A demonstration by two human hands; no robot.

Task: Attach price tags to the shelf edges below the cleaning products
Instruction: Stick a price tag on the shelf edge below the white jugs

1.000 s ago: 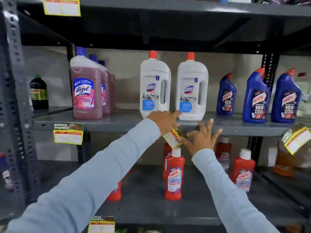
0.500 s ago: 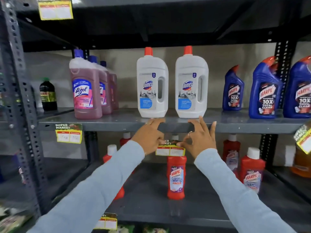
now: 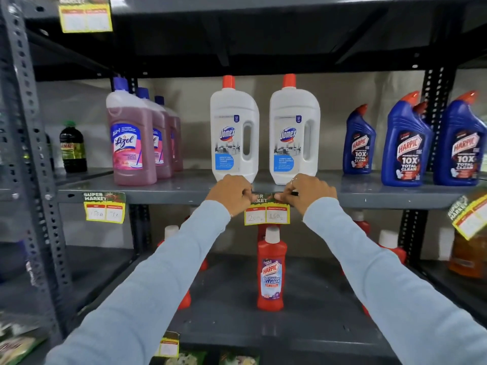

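1. Two light-blue sleeves (image 3: 163, 272) are reaching in from 7 and 5 o'clock toward the middle of the view.
2. The left hand (image 3: 230, 194) is pinching the top left corner of a yellow price tag (image 3: 267, 214), its fingers curled and pressing against the shelf edge (image 3: 168, 194).
3. The right hand (image 3: 307, 193) is pinching the tag's top right corner in the same clenched way; a ring is showing on one finger.
4. The tag is hanging level at the centre, flat against the grey shelf edge, directly under the gap between the two white Domex bottles (image 3: 234, 133).
5. Just below the tag, at 6 o'clock of it, a red Harpic bathroom cleaner bottle (image 3: 271, 270) is standing upright on the lower shelf (image 3: 232, 306).
6. At 9 o'clock, a second price tag (image 3: 104, 208) is sitting on the same edge under the pink Lizol bottles (image 3: 131, 143).
7. At 3 o'clock, blue Harpic bottles (image 3: 405, 143) are standing in a row, with a tilted tag (image 3: 469, 216) hanging below them.
8. At 11 o'clock, another tag (image 3: 85, 14) is hanging from the upper shelf.
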